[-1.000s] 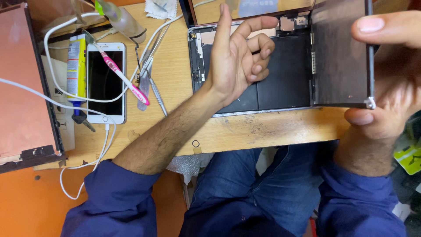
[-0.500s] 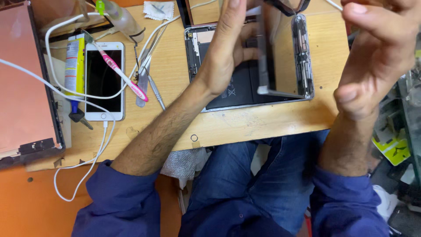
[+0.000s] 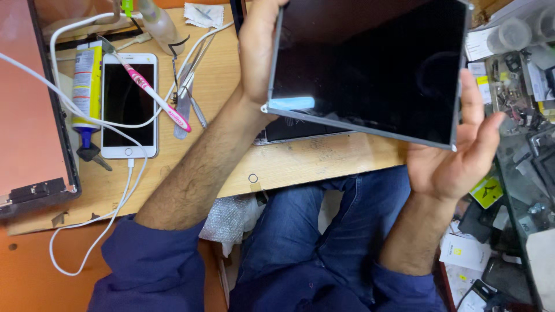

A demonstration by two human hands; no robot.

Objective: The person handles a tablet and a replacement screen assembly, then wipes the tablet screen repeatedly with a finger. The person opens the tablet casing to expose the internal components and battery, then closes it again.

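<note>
The dark display panel (image 3: 370, 69) is grasped along its two short edges and is held clear of the wooden bench (image 3: 300, 164), tilted with its glossy face toward the camera. The left hand (image 3: 257, 55) is clamped on the panel's left edge, with the heel of the palm at the lower left corner, just beside a pale blue tab (image 3: 292, 104). The right hand (image 3: 457, 150) is cupped under the lower right corner, the palm turned up and the fingers laid along the right edge. The panel's long axis is seen to run from one hand to the other, so the load is shared about equally and neither hand is nearer its middle. Directly beneath the panel's lower edge, part of the opened tablet body (image 3: 300, 130) is visible lying flat on the bench; most of it is hidden. Further to the left, well apart from both hands, a white phone (image 3: 129, 104) is noted, with a pink toothbrush (image 3: 153, 95) across it, a glue tube (image 3: 87, 84) just beside it, and white cable (image 3: 75, 110) looped over them.
</note>
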